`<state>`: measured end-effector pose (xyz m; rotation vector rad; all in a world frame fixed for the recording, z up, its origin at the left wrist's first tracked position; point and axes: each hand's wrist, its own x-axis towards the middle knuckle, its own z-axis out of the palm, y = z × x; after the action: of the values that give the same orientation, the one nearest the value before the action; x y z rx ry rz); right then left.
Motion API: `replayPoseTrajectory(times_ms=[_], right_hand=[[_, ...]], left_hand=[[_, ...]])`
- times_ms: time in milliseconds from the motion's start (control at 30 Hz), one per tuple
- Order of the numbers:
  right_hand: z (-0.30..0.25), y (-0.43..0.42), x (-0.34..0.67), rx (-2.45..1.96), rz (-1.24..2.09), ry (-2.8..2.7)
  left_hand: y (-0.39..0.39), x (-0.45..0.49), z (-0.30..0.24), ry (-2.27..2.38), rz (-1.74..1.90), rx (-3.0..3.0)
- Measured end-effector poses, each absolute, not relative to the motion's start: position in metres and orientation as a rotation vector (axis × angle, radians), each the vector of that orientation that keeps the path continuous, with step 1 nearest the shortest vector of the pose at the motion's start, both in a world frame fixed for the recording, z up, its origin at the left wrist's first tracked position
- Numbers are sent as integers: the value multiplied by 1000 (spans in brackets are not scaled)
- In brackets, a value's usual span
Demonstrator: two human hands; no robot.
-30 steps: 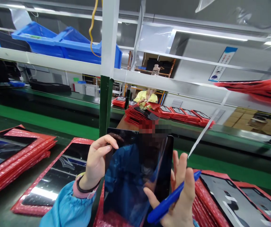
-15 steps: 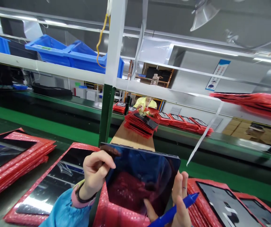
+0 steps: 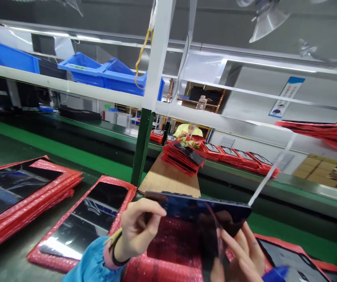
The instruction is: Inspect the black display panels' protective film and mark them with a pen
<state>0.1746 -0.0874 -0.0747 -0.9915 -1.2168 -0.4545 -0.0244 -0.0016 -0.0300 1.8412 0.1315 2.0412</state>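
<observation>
A black glossy screen panel [image 3: 182,231] is held up, tilted, in front of me. My left hand [image 3: 141,225] pinches its upper left edge between thumb and fingers. At its right side is my right hand [image 3: 241,254], fingers bent against the panel face. A blue pen [image 3: 275,273] is tucked in that same hand, mostly cut off by the frame. Near the right fingertips runs a curved edge that looks like a thin clear film [image 3: 217,231]; whether it is lifted I cannot tell. Below the panel lies red bubble wrap [image 3: 162,270].
Left are a screen on red bubble wrap [image 3: 83,219] and a wrapped stack [image 3: 30,192]. More wrapped panels [image 3: 291,258] lie right. A green-and-white post [image 3: 143,145] stands ahead, beside a wooden board [image 3: 168,176] bearing a red stack. A person in yellow [image 3: 188,131] works beyond.
The panel has tipped back and sits lower and further right in view. My right fingers have come onto its face, and the curved film-like edge now shows. The camera view has shifted left.
</observation>
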Motion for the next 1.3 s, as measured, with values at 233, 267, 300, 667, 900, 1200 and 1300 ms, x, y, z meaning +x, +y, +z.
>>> replayPoseTrajectory(times_ms=[233,267,300,667,900,1200,1300], right_hand=[[-53,-84,200,-909,-889,-1066],[-53,-86,205,-897,-917,-1078],[-53,-87,210,-889,-923,-1110],[-12,-80,193,-576,-286,-1133],[-13,-74,186,-563,-124,-1055],[-29,-66,197,-634,-42,-987],[-33,-67,196,-651,7,-953]], left_hand=[[-26,-8,-42,75,1791,1648],[-28,-7,-42,70,1774,1628],[-31,-6,-41,65,1763,1609],[-50,5,-37,-100,1441,1542],[-61,7,-35,-15,1366,1461],[-50,0,-29,-3,1360,1726],[-50,-3,-21,23,1308,1682]])
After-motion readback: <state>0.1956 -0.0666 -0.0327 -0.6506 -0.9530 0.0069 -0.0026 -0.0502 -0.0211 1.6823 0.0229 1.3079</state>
